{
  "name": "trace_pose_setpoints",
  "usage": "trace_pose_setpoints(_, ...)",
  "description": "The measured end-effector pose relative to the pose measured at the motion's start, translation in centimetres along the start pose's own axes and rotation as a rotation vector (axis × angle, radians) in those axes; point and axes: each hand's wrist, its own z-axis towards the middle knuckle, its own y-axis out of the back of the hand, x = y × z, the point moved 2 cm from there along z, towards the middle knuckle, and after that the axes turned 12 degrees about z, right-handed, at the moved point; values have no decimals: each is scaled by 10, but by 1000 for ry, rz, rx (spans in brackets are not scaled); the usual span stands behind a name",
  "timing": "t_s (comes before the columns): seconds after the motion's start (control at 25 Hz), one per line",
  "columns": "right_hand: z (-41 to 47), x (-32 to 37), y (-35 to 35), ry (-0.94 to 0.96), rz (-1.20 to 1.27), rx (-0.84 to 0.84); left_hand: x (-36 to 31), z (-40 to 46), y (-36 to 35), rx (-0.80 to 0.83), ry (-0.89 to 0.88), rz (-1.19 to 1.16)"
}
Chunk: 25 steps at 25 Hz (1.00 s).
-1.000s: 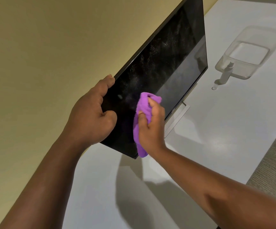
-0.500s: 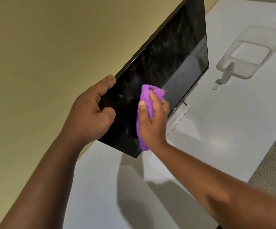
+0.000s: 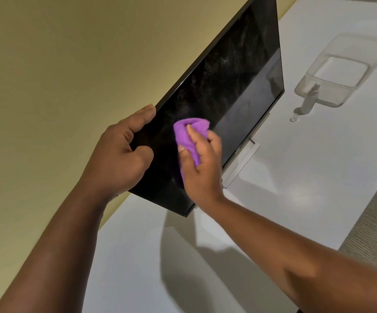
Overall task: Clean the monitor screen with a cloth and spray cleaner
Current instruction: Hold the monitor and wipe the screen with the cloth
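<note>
**Cloth creeping up the screen**

Since a second ago the purple cloth, bunched in the right hand, sits higher on the monitor. Left hand clamps its near edge. Long axis runs away along the wall; spray bottle and clear tub stand beyond on the white table.

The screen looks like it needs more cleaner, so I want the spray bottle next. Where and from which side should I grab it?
Grip the spray bottle around its slim upright body, below the nozzle, probably coming from the near, open table side. The clear container stands right behind it, and the monitor is to its left, so those approaches look cramped.
</note>
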Motion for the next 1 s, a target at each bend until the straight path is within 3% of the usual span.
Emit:
trace_pose_setpoints(0.08,-20,-9,5,-48,16,73,0,0,0,3,3,-12)
trace_pose_setpoints(0.24,7,-18,23,-345,22,-208,2,0,0,7,12,-27)
trace_pose_setpoints(0.32,25,0,11,-175,26,-222,2,0,0,6,15,-32)
trace_pose_setpoints(0.4,19,15,-8,45,25,-108,1,0,0,-3,18,-42)
trace_pose_setpoints(0.48,-2,13,-13,140,14,31,0,0,0,-7,13,-36)
trace_pose_setpoints(0.56,-12,0,-1,87,7,87,0,0,-1,-11,16,-34)
trace_pose_setpoints(0.68,9,-7,15,-81,-14,-86,3,0,-1,-18,23,-36)
trace_pose_setpoints(0.76,30,7,9,-35,0,-157,3,1,-1,-17,22,-37)
trace_pose_setpoints(0.92,14,17,-9,227,-41,94,2,1,0,-12,6,-36)
trace_pose_setpoints(1.0,-1,4,1,186,-69,170,3,1,-1,-10,4,-37)
